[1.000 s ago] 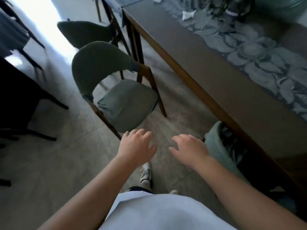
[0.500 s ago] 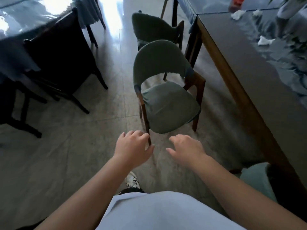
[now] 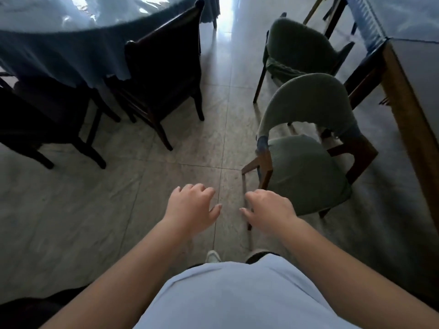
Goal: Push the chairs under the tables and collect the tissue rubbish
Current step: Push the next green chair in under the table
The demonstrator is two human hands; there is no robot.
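Both hands [image 3: 231, 208] empty, fingers loose; near green chair [image 3: 306, 172] w/ seat pointing toward the person, beside table [image 3: 408, 110].

Bare forearms, pale blue shirt [image 3: 237, 298], white shoe [image 3: 213, 256].

No readable text, label or number shows anywhere (the dim, blurred corners may hide some).

You're looking into a dim room: daylight streams in from the top, throwing white glare on the glossy grey tiled floor [image 3: 223, 41] and the shiny blue tablecloth [image 3: 59, 24]. Dark wooden chairs [image 3: 164, 67] sink into shadow (edges bow, wide-angle).
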